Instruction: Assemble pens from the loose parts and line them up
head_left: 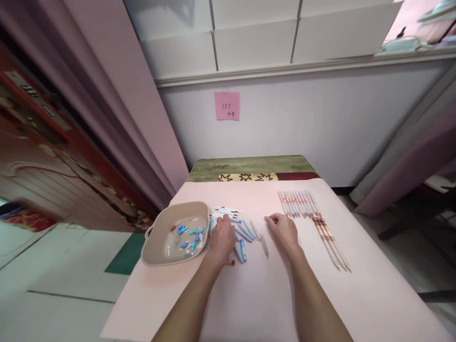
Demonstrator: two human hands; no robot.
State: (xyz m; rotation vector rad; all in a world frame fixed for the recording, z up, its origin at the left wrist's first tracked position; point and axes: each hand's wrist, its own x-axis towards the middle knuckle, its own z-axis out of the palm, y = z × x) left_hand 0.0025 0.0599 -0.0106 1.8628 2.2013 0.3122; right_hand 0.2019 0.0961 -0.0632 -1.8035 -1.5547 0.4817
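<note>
My left hand [223, 237] rests knuckles-up on a loose heap of blue and clear pen parts [242, 236], fingers curled down among them; what it holds, if anything, is hidden. My right hand [283, 229] lies just to the right, fingers curled with the tips on the pink table cover [374, 294]. A clear pen barrel [264, 246] lies between the two hands. Thin white refills [227, 211] sit just beyond my left hand. A row of assembled pens [315, 219] lies to the right of my right hand.
A beige tray [153, 247] with small blue caps [188, 235] stands at the table's left edge. A pink sticky note [227, 105] hangs on the white wall behind. Purple curtains hang at left and right; floor shows off the table's left side.
</note>
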